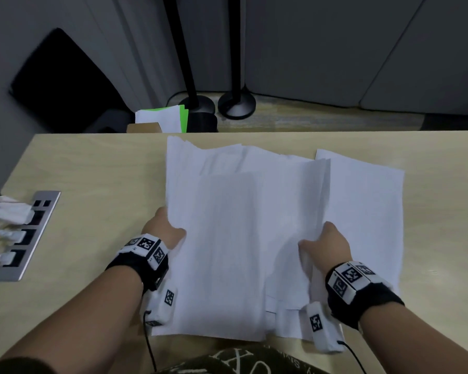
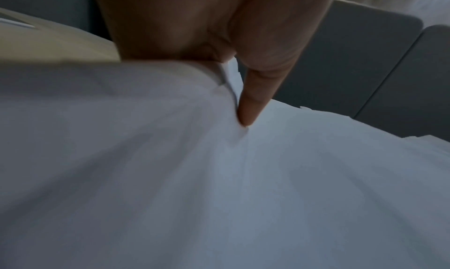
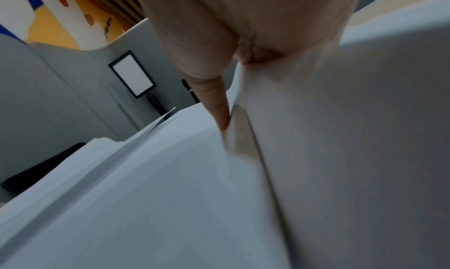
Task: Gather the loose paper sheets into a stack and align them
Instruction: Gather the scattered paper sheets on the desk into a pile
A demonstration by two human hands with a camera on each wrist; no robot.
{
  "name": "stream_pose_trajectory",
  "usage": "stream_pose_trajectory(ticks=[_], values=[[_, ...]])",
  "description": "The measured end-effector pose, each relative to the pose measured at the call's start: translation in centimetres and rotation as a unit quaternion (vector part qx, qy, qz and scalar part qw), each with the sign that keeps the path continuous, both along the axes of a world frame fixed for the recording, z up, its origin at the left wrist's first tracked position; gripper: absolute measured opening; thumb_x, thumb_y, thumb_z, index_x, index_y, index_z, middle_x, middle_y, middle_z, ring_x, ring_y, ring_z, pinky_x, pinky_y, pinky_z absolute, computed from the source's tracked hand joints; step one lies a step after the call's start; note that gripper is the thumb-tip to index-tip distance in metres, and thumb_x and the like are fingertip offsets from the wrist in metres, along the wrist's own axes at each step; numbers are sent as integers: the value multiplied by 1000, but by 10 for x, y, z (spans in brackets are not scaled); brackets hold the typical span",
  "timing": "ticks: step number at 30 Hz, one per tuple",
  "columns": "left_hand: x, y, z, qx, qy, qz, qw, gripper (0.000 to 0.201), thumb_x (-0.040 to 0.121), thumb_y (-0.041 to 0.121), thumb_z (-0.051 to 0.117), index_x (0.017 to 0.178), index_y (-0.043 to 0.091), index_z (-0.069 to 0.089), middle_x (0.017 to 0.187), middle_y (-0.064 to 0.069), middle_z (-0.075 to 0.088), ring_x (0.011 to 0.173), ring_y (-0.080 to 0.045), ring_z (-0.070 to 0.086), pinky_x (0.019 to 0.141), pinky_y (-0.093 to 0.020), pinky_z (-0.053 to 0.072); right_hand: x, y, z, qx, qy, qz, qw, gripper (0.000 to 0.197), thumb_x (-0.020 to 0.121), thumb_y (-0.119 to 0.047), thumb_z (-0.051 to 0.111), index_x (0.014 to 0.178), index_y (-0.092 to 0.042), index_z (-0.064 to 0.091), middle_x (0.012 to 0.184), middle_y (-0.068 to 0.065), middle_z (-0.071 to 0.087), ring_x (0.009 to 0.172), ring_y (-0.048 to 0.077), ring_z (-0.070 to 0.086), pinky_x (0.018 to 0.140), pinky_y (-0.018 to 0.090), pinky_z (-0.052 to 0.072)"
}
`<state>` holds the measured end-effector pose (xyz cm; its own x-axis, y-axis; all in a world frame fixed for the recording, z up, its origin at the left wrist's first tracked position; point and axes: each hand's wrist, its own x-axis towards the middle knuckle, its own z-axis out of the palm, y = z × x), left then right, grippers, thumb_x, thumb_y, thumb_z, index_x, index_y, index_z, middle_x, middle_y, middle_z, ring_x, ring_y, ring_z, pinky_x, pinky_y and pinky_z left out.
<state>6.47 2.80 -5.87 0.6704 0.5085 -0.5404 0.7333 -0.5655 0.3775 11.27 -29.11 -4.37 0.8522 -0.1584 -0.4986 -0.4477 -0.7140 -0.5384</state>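
Note:
A loose bundle of white paper sheets (image 1: 241, 225) is held over the wooden table (image 1: 92, 171), its edges uneven at the far end. My left hand (image 1: 162, 230) grips the bundle's left edge, thumb on top and fingers hidden beneath. My right hand (image 1: 327, 244) grips the right edge the same way. In the left wrist view the thumb (image 2: 253, 107) presses on the paper (image 2: 243, 186). The right wrist view shows the thumb (image 3: 219, 111) pinching the sheets (image 3: 170, 186). One more white sheet (image 1: 368, 211) lies flat on the table, under my right hand.
A metal socket strip (image 1: 25, 236) with plugged cables is set into the table at the left. Beyond the far edge sit white and green papers (image 1: 162, 117) on a box, two black pole bases (image 1: 237, 103), and grey partition panels.

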Motion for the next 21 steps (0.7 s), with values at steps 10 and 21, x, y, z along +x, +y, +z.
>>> stream_pose_trajectory(ticks=[10,21], values=[[-9,29,4,61,18,26,998,36,77,18,64,106,9,45,75,2,46,66,-18,49,54,-27,36,-2,-26,29,28,-192,-101,976,11,87,-9,45,96,-11,51,81,11,60,76,33,57,69,31,40],[-18,11,13,46,36,-3,998,39,79,12,59,114,4,42,86,-5,51,77,-23,53,61,-29,42,-11,1,104,229,-423,-147,864,23,91,-8,51,82,-29,46,68,-15,51,58,-11,49,57,4,38]])
